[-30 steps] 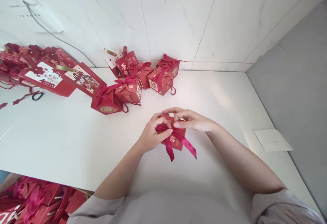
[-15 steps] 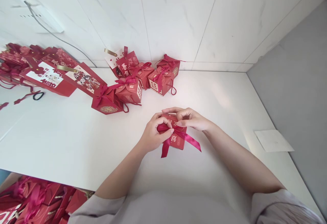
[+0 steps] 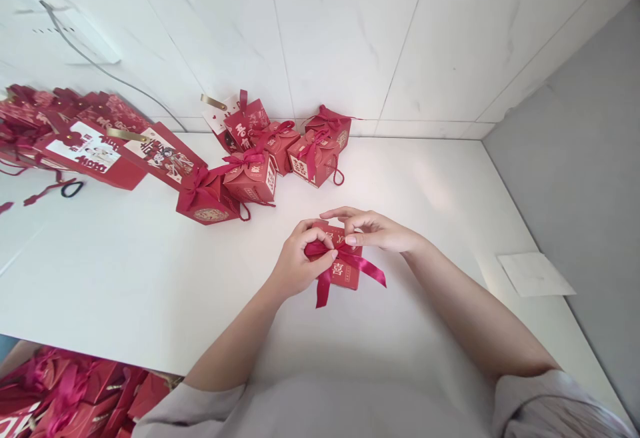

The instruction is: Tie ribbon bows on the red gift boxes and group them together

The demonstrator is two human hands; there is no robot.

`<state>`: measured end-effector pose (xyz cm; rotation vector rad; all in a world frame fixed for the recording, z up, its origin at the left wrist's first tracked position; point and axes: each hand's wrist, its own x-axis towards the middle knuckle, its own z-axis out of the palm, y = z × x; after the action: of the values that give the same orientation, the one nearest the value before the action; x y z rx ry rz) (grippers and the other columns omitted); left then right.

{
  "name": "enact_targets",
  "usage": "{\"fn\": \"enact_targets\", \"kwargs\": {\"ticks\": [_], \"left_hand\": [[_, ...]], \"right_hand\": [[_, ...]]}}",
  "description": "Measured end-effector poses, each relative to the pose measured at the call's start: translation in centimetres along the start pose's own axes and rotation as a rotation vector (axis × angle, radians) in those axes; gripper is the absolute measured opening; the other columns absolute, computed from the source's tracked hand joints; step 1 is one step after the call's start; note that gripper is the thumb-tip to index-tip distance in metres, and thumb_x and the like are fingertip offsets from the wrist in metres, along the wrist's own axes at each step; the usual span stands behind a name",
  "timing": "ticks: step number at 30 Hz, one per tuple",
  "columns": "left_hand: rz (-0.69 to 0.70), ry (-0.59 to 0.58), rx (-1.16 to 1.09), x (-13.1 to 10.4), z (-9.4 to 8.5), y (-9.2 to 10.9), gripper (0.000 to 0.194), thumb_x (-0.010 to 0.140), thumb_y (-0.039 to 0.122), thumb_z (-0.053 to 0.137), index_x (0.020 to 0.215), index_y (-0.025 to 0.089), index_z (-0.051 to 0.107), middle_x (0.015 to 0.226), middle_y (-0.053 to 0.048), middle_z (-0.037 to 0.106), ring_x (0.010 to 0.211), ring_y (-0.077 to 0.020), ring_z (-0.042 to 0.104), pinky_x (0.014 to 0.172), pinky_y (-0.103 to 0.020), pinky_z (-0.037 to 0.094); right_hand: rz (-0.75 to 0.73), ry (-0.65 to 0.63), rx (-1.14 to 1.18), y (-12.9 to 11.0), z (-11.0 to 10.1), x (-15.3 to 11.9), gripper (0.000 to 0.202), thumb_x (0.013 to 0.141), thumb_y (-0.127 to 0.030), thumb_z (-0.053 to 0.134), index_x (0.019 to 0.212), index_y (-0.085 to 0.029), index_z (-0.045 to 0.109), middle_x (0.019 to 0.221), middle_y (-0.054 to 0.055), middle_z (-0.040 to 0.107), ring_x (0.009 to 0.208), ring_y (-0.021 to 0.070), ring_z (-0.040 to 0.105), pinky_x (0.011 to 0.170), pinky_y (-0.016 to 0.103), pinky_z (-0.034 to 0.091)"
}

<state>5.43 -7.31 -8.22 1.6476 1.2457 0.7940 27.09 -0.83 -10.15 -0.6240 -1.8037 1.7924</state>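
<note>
A small red box [image 3: 345, 277] with pale characters lies on the white table between my hands. A shiny crimson ribbon [image 3: 367, 267] crosses its top, one tail pointing right, the other toward me. My left hand [image 3: 300, 258] is at the box's left side, thumb and index finger pinched on the ribbon near the middle. Over the upper right of the box is my right hand [image 3: 373, 230], its thumb and curled fingers closed at the ribbon's edge, another finger stretched left across the far edge. Whatever lies between the right fingertips is too small to make out.
Several ribboned red boxes [image 3: 250, 181] stand on the table [image 3: 150, 271] toward the wall. Red gift bags [image 3: 170, 158] crowd the left, beside a black loop [image 3: 73, 189]. More red boxes [image 3: 93, 391] fill the lower left corner. A white sheet [image 3: 536, 274] lies at right.
The right ribbon tail has shifted slightly left and up. My right hand has moved a little, and its fingers have shifted slightly over the box. My left hand keeps its pinch.
</note>
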Motion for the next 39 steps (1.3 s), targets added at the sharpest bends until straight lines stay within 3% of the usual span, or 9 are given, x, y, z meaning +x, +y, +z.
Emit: {"fn": "enact_targets", "kwargs": {"ticks": [10, 15, 21, 25, 29, 33, 39], "left_hand": [[-0.006, 0.015, 0.042, 0.1, 0.1, 0.3, 0.003, 0.081, 0.022, 0.065, 0.082, 0.021, 0.063, 0.116, -0.004, 0.054, 0.106, -0.0204, 0.061, 0.098, -0.038, 0.047], [0.005, 0.046, 0.038, 0.0, 0.1, 0.2, 0.007, 0.081, 0.027, 0.066, 0.084, 0.022, 0.063, 0.12, -0.006, 0.054, 0.112, -0.0229, 0.058, 0.101, -0.04, 0.046], [0.095, -0.138, -0.083, 0.0, -2.7, -0.2, 0.022, 0.088, 0.03, 0.059, 0.108, 0.023, 0.054, 0.138, -0.01, 0.049, 0.131, -0.0249, 0.046, 0.111, -0.045, 0.035], [0.198, -0.103, -0.023, -0.2, -4.0, -0.6, 0.011, 0.087, 0.027, 0.059, 0.096, 0.022, 0.055, 0.138, -0.01, 0.049, 0.135, -0.0256, 0.041, 0.113, -0.046, 0.032], [0.285, -0.122, 0.068, -0.1, -3.7, -0.8, 0.007, 0.086, 0.024, 0.063, 0.092, 0.022, 0.062, 0.136, -0.009, 0.049, 0.133, -0.0248, 0.043, 0.112, -0.043, 0.035], [0.255, -0.128, 0.098, 0.0, -3.4, -0.9, 0.003, 0.087, 0.024, 0.062, 0.087, 0.022, 0.063, 0.134, -0.007, 0.051, 0.13, -0.0236, 0.046, 0.111, -0.042, 0.035], [0.174, -0.149, 0.063, 0.1, -3.4, -1.1, 0.012, 0.085, 0.029, 0.065, 0.084, 0.021, 0.056, 0.136, -0.008, 0.05, 0.127, -0.0245, 0.048, 0.109, -0.043, 0.037]], "right_hand": [[-0.095, 0.067, 0.257, 1.5, 1.4, 0.8, 0.032, 0.083, -0.033, 0.07, 0.059, -0.017, 0.056, 0.137, 0.005, 0.053, 0.132, 0.0287, 0.047, 0.109, 0.046, 0.037], [-0.162, 0.105, 0.151, 0.9, 1.6, 0.6, 0.036, 0.084, -0.036, 0.068, 0.056, -0.018, 0.054, 0.134, 0.005, 0.056, 0.13, 0.0281, 0.049, 0.111, 0.047, 0.035], [-0.057, 0.095, 0.028, -0.4, 0.0, -0.3, 0.039, 0.091, -0.047, 0.058, 0.065, -0.018, 0.059, 0.139, 0.007, 0.053, 0.131, 0.0264, 0.048, 0.115, 0.047, 0.029], [-0.022, 0.059, -0.026, -0.6, -0.7, -0.7, 0.034, 0.089, -0.046, 0.061, 0.07, -0.019, 0.062, 0.142, 0.007, 0.05, 0.131, 0.0264, 0.046, 0.115, 0.049, 0.028], [0.0, 0.028, -0.084, -0.9, -0.8, -0.7, 0.027, 0.087, -0.042, 0.066, 0.072, -0.02, 0.065, 0.142, 0.006, 0.05, 0.132, 0.0257, 0.046, 0.115, 0.048, 0.029], [0.038, 0.021, -0.059, -1.1, -0.6, -0.7, 0.03, 0.088, -0.045, 0.064, 0.072, -0.019, 0.066, 0.142, 0.006, 0.051, 0.131, 0.0258, 0.049, 0.113, 0.046, 0.034], [0.029, 0.027, -0.038, -1.3, -0.5, -0.7, 0.029, 0.089, -0.043, 0.063, 0.074, -0.019, 0.066, 0.14, 0.008, 0.052, 0.127, 0.0259, 0.052, 0.108, 0.045, 0.039]]}}
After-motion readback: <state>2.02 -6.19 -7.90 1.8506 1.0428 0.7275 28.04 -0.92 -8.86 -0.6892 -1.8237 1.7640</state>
